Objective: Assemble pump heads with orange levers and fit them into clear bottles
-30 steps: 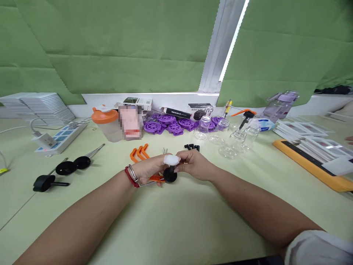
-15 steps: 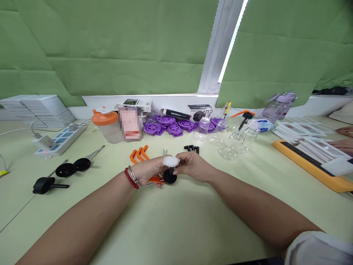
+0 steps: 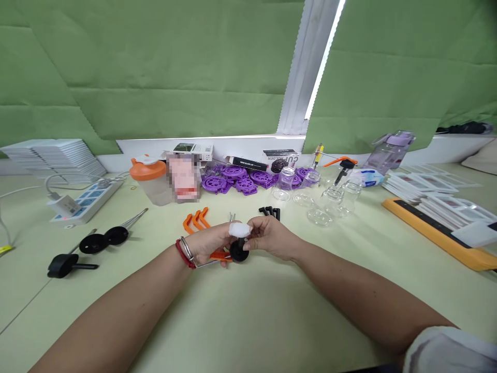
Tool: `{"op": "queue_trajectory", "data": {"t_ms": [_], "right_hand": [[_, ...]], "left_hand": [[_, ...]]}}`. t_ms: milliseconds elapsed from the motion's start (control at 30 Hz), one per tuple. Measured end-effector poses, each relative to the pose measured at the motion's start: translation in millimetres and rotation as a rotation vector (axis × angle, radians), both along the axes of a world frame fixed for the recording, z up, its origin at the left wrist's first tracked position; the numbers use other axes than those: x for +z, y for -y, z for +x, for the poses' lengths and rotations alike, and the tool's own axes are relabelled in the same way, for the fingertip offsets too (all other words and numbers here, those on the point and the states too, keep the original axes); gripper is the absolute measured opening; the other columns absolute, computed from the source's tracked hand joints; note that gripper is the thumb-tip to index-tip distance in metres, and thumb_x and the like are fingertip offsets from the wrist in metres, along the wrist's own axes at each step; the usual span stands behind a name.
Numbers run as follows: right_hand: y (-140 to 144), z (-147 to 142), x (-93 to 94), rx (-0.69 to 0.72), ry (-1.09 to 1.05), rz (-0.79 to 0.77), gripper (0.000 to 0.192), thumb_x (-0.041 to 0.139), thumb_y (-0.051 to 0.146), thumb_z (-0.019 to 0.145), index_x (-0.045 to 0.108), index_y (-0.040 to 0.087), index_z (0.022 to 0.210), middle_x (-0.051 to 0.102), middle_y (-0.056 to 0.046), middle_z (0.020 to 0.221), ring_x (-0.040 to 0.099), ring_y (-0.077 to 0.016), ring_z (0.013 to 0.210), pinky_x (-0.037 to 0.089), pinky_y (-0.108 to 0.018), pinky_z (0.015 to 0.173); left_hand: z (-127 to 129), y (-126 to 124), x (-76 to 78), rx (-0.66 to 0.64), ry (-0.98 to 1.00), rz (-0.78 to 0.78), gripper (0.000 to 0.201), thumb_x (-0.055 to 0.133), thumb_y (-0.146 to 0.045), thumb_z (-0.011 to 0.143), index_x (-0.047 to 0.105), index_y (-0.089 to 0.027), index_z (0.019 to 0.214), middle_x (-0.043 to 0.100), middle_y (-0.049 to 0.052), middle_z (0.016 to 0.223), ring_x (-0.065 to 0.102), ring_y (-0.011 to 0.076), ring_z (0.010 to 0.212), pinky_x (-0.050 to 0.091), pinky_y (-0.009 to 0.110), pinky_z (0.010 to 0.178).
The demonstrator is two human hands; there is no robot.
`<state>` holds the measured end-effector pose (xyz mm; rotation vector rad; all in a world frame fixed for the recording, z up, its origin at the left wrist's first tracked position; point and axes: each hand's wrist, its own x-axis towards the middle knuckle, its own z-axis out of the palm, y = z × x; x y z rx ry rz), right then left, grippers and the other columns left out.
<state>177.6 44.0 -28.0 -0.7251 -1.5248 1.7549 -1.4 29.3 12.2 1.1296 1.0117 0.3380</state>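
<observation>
Black disc part [image 3: 238,252] on its short stem, capped by a white knob [image 3: 239,229], sits between both hands just above the tabletop [image 3: 248,321]. It looks light, rigid plastic, best pinched at the stem. Left hand [image 3: 207,244] fingers clamp it with an orange piece [image 3: 219,254]; right hand [image 3: 272,237] fingers pinch the knob, forearms converging.

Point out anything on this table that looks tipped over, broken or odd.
Several glass jars lie on their sides behind the hands rather than upright. The left hand has a fingertip wrapped in white. I see nothing spilled or broken.
</observation>
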Motion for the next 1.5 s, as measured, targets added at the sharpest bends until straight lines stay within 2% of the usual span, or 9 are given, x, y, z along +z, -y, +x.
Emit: {"op": "queue_trajectory", "data": {"t_ms": [133, 267, 367, 500, 633, 767, 967, 1200, 1500], "right_hand": [[-0.3, 1.9, -1.7, 0.017, 0.002, 0.075, 0.029, 0.081, 0.019, 0.055, 0.063, 0.013, 0.077, 0.058, 0.003, 0.069, 0.053, -0.0099, 0.065, 0.044, -0.026, 0.067], [0.1, 1.5, -2.2, -0.024, 0.036, 0.083, 0.028, 0.080, 0.019, 0.056, 0.058, 0.014, 0.071, 0.056, 0.003, 0.069, 0.051, -0.0090, 0.063, 0.043, -0.026, 0.065], [1.0, 0.3, -2.0, -0.025, 0.026, 0.101, 0.032, 0.079, 0.017, 0.056, 0.057, 0.016, 0.079, 0.055, 0.004, 0.072, 0.051, -0.0088, 0.065, 0.043, -0.026, 0.066], [2.1, -0.3, -2.0, -0.026, 0.060, 0.150, 0.025, 0.076, 0.017, 0.060, 0.053, 0.015, 0.070, 0.052, 0.004, 0.069, 0.049, -0.0083, 0.064, 0.041, -0.024, 0.063], [1.9, -0.5, -3.0, -0.011, 0.054, 0.156, 0.026, 0.075, 0.017, 0.062, 0.055, 0.016, 0.078, 0.051, 0.005, 0.071, 0.048, -0.0078, 0.063, 0.041, -0.024, 0.064], [1.6, -1.2, -4.0, -0.009, 0.047, 0.130, 0.027, 0.075, 0.018, 0.062, 0.053, 0.016, 0.077, 0.052, 0.004, 0.071, 0.049, -0.0078, 0.063, 0.042, -0.024, 0.064], [1.7, -1.4, -5.9, -0.006, 0.046, 0.139, 0.027, 0.075, 0.019, 0.062, 0.052, 0.016, 0.076, 0.052, 0.004, 0.071, 0.049, -0.0080, 0.064, 0.041, -0.023, 0.064], [1.1, -1.8, -8.9, 0.008, 0.046, 0.131, 0.028, 0.076, 0.023, 0.062, 0.051, 0.017, 0.074, 0.051, 0.004, 0.070, 0.048, -0.0083, 0.063, 0.041, -0.023, 0.062], [1.6, -1.9, -9.1, 0.022, 0.033, 0.120, 0.029, 0.075, 0.022, 0.063, 0.050, 0.016, 0.076, 0.052, 0.004, 0.072, 0.049, -0.0081, 0.064, 0.041, -0.024, 0.064]], "left_hand": [[-2.8, -2.1, -3.9, -0.033, 0.039, 0.003, 0.032, 0.052, -0.049, 0.073, 0.054, -0.018, 0.081, 0.053, 0.004, 0.071, 0.050, 0.0185, 0.068, 0.035, 0.025, 0.051], [-4.1, -3.1, -5.2, -0.053, 0.086, -0.006, 0.036, 0.052, -0.051, 0.074, 0.055, -0.019, 0.089, 0.056, 0.004, 0.072, 0.051, 0.0181, 0.068, 0.034, 0.024, 0.049], [-4.1, -3.3, -4.5, -0.058, 0.092, -0.013, 0.039, 0.053, -0.052, 0.073, 0.055, -0.018, 0.094, 0.057, 0.004, 0.071, 0.052, 0.0191, 0.069, 0.035, 0.025, 0.049], [-4.9, -4.0, -4.5, -0.074, 0.115, 0.005, 0.040, 0.050, -0.051, 0.075, 0.055, -0.019, 0.099, 0.059, 0.005, 0.072, 0.052, 0.0200, 0.070, 0.035, 0.025, 0.048], [-5.5, -5.1, -5.7, -0.081, 0.106, -0.005, 0.043, 0.050, -0.053, 0.074, 0.055, -0.020, 0.101, 0.059, 0.005, 0.072, 0.052, 0.0196, 0.066, 0.037, 0.027, 0.049], [-5.2, -5.9, -6.4, -0.069, 0.087, -0.011, 0.046, 0.050, -0.057, 0.073, 0.054, -0.021, 0.101, 0.059, 0.005, 0.072, 0.053, 0.0183, 0.062, 0.038, 0.027, 0.049], [-5.4, -5.9, -6.7, -0.051, 0.083, -0.023, 0.047, 0.052, -0.056, 0.072, 0.053, -0.019, 0.101, 0.060, 0.005, 0.073, 0.054, 0.0205, 0.067, 0.037, 0.027, 0.050], [-7.0, -6.6, -8.7, -0.047, 0.079, -0.009, 0.042, 0.047, -0.055, 0.076, 0.053, -0.022, 0.102, 0.059, 0.005, 0.075, 0.056, 0.0205, 0.067, 0.037, 0.027, 0.051], [-5.9, -4.8, -6.6, -0.009, 0.076, -0.022, 0.036, 0.051, -0.051, 0.076, 0.052, -0.020, 0.094, 0.052, 0.001, 0.064, 0.053, 0.0186, 0.063, 0.038, 0.027, 0.051]]}}
